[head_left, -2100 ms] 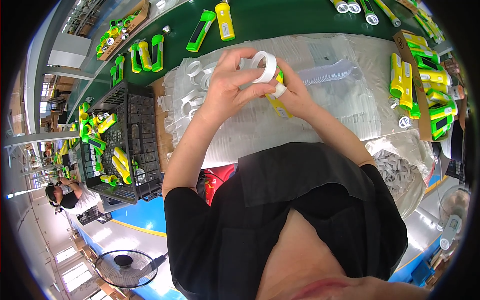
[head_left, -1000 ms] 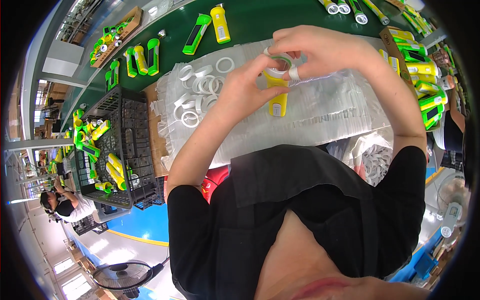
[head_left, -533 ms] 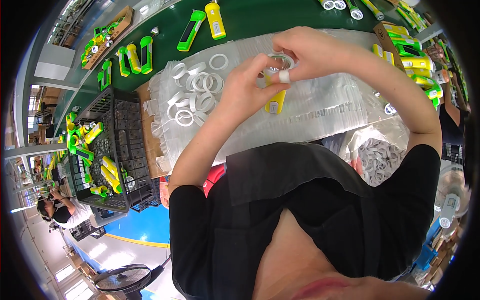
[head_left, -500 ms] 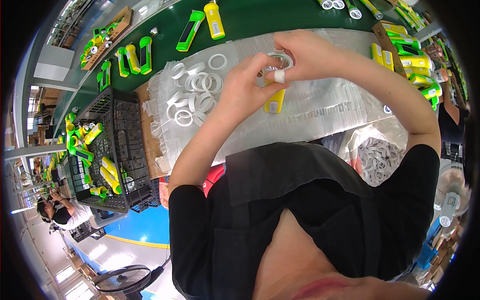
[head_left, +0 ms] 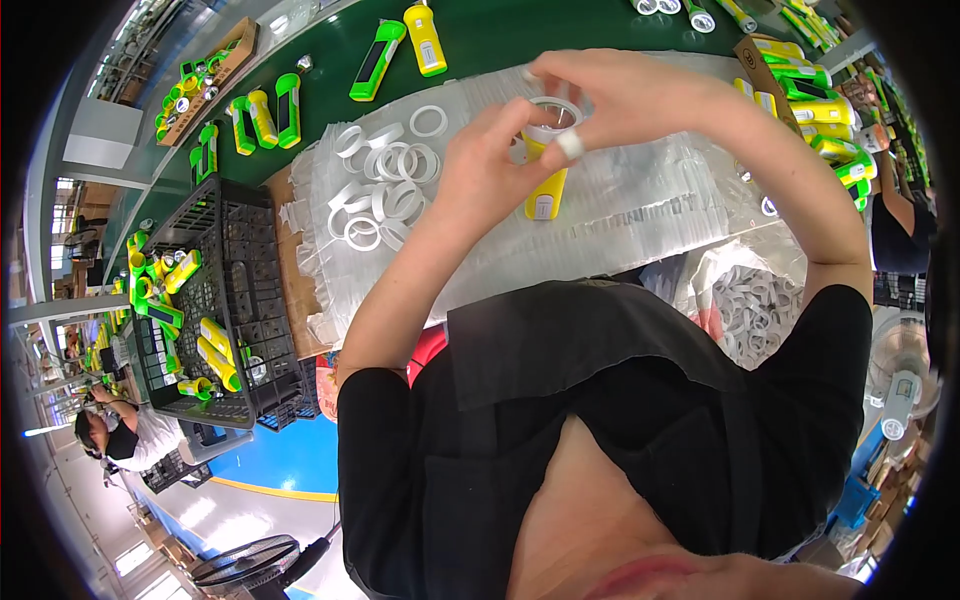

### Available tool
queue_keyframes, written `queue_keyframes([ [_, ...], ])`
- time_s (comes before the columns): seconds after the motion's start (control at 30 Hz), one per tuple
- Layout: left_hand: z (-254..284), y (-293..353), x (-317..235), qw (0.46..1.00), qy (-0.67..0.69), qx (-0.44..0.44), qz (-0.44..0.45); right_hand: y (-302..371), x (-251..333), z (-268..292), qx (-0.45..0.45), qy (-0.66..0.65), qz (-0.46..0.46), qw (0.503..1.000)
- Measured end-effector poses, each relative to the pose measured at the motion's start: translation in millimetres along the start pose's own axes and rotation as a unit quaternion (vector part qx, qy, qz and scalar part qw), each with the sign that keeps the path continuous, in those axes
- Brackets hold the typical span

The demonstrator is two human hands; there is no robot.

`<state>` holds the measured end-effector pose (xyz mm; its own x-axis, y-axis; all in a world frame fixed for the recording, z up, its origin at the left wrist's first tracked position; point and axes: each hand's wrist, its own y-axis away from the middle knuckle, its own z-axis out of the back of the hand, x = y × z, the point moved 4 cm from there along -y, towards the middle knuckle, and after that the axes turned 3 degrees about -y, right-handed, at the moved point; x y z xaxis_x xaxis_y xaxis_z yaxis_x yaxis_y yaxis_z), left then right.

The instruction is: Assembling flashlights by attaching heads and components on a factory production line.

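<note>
Yellow plastic flashlight with a pale patch low on its side stands roughly head-up on my feed, held over a spread of clear, ribbed plastic sheeting on the green bench. About two seconds ago the left fingers had a white plastic ring raised and tipped while the right hand held the flashlight at a slant; now a white rim circles the flashlight's head, and I take it to be that ring. I judge the work has gone from bringing the ring over to settling it in place, though I cannot tell whether it sits fully home.

Both hands meet at the head end. The left hand comes up from the lower left, its thumb crossing the flashlight's neck and its index fingertip at the rim, so it is clamped on the flashlight. The right hand arches in from the right with the elbow swung wide; its thumb, wrapped in white tape, and curled fingers grip the ring. Loose white rings lie heaped just left of the hands.
</note>
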<state>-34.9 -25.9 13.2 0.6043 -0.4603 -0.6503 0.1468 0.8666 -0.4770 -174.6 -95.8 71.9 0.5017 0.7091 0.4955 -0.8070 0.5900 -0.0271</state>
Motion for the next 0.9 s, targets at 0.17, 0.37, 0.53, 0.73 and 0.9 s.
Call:
queue_keyframes([
  [0.17,-1.4,1.1,-5.6,0.999,0.025,0.005,-0.033,-1.9,8.0,-4.3,0.028,0.05,0.162,0.985],
  [0.37,-0.1,3.2,-0.7,0.999,0.024,0.019,-0.039,-1.2,8.4,-4.8,0.044,0.016,0.119,0.992],
  [0.53,1.1,6.8,-6.6,0.999,0.004,0.002,-0.043,3.6,7.9,-10.2,-0.015,0.047,0.038,0.998],
  [0.73,0.6,7.3,-1.8,0.999,-0.011,-0.02,-0.041,0.2,10.9,-10.9,-0.024,0.103,-0.047,0.993],
  [0.9,-2.0,5.8,-3.9,0.998,-0.018,-0.027,-0.045,0.0,4.6,-10.7,-0.066,0.04,0.083,0.994],
])
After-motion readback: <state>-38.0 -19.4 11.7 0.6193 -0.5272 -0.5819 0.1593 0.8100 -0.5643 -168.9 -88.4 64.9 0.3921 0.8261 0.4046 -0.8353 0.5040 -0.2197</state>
